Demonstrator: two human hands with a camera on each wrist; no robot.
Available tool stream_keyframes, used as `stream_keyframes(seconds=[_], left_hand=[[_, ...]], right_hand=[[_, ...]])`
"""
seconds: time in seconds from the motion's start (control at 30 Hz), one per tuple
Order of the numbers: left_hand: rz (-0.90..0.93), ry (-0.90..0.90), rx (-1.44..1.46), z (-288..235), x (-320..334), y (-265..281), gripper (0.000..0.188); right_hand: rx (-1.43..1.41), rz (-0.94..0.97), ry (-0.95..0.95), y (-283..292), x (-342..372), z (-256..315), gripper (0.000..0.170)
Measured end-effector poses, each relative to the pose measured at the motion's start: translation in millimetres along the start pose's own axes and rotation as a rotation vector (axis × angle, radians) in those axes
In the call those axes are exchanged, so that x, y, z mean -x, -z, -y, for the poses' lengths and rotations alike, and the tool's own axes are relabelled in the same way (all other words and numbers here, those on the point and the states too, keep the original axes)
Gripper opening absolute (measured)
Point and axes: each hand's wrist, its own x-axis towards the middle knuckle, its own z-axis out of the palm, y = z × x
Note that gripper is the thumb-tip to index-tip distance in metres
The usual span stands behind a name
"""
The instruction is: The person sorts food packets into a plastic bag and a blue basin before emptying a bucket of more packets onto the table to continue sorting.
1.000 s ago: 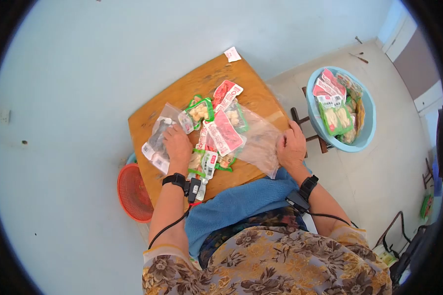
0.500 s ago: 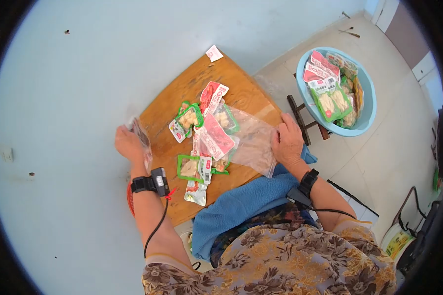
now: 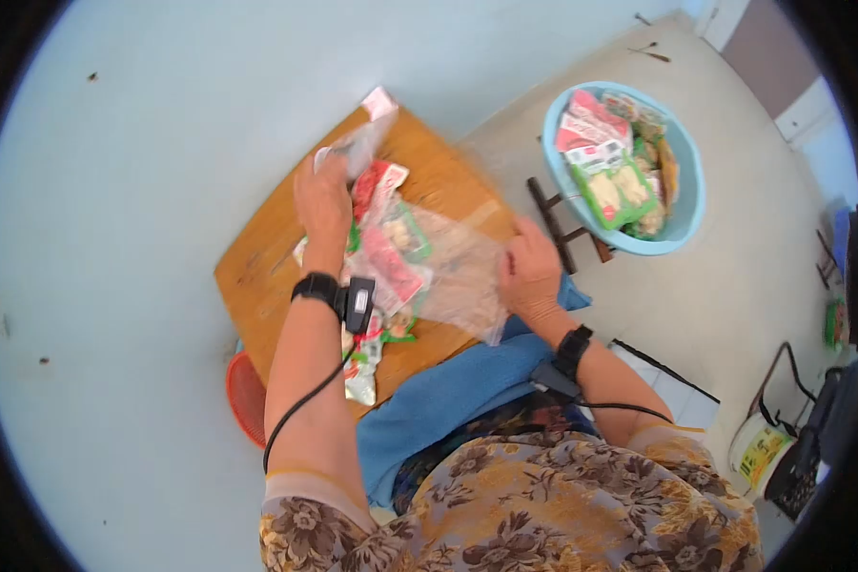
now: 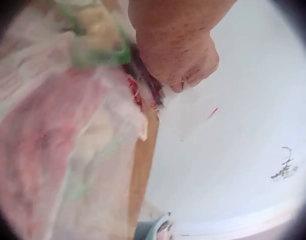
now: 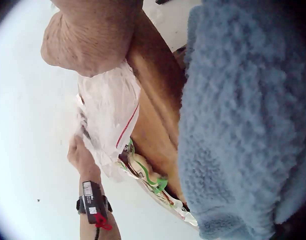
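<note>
My left hand (image 3: 324,205) grips a clear packet (image 3: 362,148), my right hand (image 3: 534,272) pinches a clear bag (image 3: 462,286) — food packets (image 3: 391,265) lie loose between them, others sit in the basin (image 3: 688,202) beyond my right

Brown-grey floral top (image 3: 505,505) was worn, short sleeves (image 3: 305,520) had yellow-orange edging, black straps (image 3: 316,288) circled both wrists, black boxes (image 3: 359,305) carried black cables (image 3: 301,410), left box bore white labels (image 5: 88,189) and red tie (image 5: 101,221).

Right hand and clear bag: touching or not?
Touching. The right wrist view shows the right hand curled over the top end of the clear bag, whose film runs out directly from under the fingers.
</note>
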Motion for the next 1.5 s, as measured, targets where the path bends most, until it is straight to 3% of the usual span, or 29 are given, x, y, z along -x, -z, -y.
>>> stream_keyframes(seconds=[0.03, 0.17, 0.4, 0.47, 0.6, 0.67, 0.77, 0.9, 1.13, 1.23, 1.37, 1.5], left_hand=[[0.178, -0.038, -0.008, -17.3, 10.3, -2.6, 0.029], [0.269, 0.053, 0.073, -43.1, 37.9, -16.1, 0.042], [0.114, 0.135, 0.315, -37.1, 50.2, 40.1, 0.051], [0.101, 0.436, 0.6, -38.1, 65.8, 72.5, 0.054], [-0.049, 0.642, 0.411, -32.9, 143.8, 115.6, 0.057], [-0.097, 0.836, 0.49, -37.1, 192.0, 118.8, 0.058], [0.002, 0.91, 0.547, -63.3, 227.5, 103.5, 0.057], [-0.012, 0.715, 0.478, -85.7, 207.6, 90.1, 0.057], [-0.02, 0.6, 0.328, -98.6, 182.9, 94.9, 0.052], [0.036, 0.672, 0.196, -86.6, 197.2, 121.2, 0.051], [0.062, 0.702, 0.152, -70.9, 246.2, 128.3, 0.051], [0.223, 0.697, 0.243, -89.0, 242.2, 122.8, 0.05]], right_hand=[[-0.009, 0.009, -0.014, 1.1, 0.9, -1.2, 0.014], [0.014, -0.019, 0.004, 3.8, -2.2, 1.5, 0.014], [-0.056, 0.014, -0.041, 4.8, 0.0, 0.2, 0.015], [-0.068, 0.008, -0.081, 4.2, 3.0, 0.4, 0.016], [-0.129, -0.085, -0.111, -3.5, 5.2, -5.2, 0.016], [-0.162, -0.14, -0.09, -7.8, 6.7, -1.1, 0.016], [-0.096, -0.114, -0.039, -4.0, 4.5, -2.6, 0.017], [0.006, -0.054, -0.058, -1.7, 7.4, 1.0, 0.018], [0.0, -0.032, -0.062, -0.7, 5.5, 1.5, 0.018], [0.011, 0.021, -0.117, -1.9, 6.4, 0.3, 0.016], [-0.043, -0.017, -0.044, -5.2, 7.7, -2.8, 0.015], [-0.032, 0.016, -0.066, -3.0, 6.7, -0.2, 0.014]])
